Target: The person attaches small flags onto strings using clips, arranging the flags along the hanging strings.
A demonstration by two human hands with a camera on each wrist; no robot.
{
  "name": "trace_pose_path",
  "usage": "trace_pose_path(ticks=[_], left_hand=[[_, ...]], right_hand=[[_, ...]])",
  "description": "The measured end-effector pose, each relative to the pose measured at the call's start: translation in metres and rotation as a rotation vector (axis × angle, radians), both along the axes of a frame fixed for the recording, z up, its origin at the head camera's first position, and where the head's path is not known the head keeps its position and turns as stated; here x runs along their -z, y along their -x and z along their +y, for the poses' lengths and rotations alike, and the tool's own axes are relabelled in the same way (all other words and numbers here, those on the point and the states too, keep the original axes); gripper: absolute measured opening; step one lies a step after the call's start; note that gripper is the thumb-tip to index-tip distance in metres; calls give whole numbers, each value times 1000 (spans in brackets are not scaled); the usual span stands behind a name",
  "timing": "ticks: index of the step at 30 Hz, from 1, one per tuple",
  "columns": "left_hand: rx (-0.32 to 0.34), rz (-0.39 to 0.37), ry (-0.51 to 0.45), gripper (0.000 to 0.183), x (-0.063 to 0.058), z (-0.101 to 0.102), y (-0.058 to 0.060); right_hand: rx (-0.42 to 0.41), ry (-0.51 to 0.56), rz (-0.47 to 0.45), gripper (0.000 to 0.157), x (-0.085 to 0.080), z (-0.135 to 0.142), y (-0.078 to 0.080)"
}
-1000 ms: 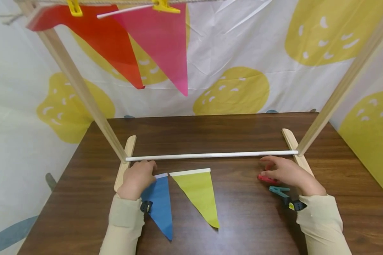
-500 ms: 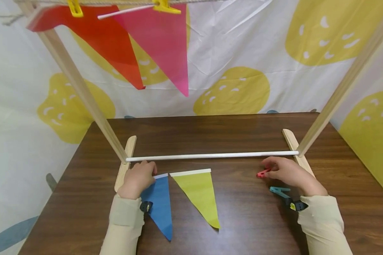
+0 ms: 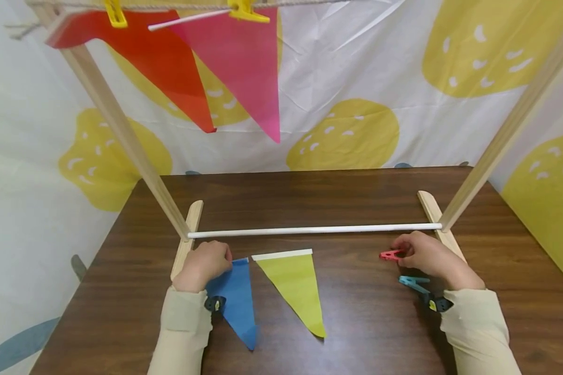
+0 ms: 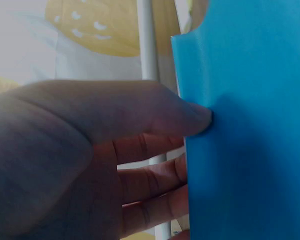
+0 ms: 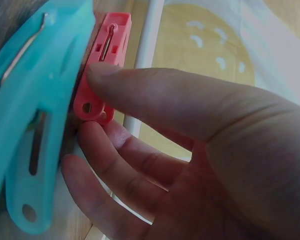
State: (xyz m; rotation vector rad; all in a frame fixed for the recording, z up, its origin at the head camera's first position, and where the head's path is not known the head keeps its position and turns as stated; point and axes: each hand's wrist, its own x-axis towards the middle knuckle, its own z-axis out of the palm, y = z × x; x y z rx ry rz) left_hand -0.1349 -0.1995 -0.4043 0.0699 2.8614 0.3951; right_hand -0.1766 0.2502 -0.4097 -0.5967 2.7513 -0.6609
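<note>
My left hand [image 3: 205,264] pinches the top edge of a blue triangular pennant [image 3: 238,291]. In the left wrist view the thumb lies on the front of the blue pennant [image 4: 255,150] and the fingers are behind it. To the right, my right hand [image 3: 424,255] holds a red clothespin [image 3: 389,255] by its handle end. The right wrist view has the thumb over that red clothespin [image 5: 106,65], with fingertips at its lower end. A teal clothespin [image 3: 413,283] lies just below the right hand. Flat on the table is a yellow-green pennant [image 3: 294,286] with a white top strip.
A wooden frame has a left post [image 3: 117,125], a right post [image 3: 506,122] and a white bar [image 3: 314,229] low between them. Red [image 3: 164,62] and pink [image 3: 248,73] pennants hang from a rope [image 3: 300,3] with yellow clothespins [image 3: 248,11]. A patterned cloth [image 3: 328,62] stands behind the table [image 3: 356,323].
The red clothespin has turned and now sits between my right thumb and fingers. My left hand now pinches the blue pennant, whose top edge has tilted slightly. The view has shifted a little.
</note>
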Motion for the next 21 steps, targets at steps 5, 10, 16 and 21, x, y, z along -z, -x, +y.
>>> trace_pose_path(ticks=[5,10,16,21], left_hand=[[-9,-27,-102,7,-5,-2,0],[-29,-18,-133,13,-9,0,2],[-22,13,-127,30,-9,-1,1],[4,30,-122,32,-8,-3,1]], right_hand=[[53,-40,-2,21,0,0,-2],[90,-62,-5,25,-3,0,-3],[120,-7,-31,25,-6,0,-4],[138,20,-56,26,-8,3,-3]])
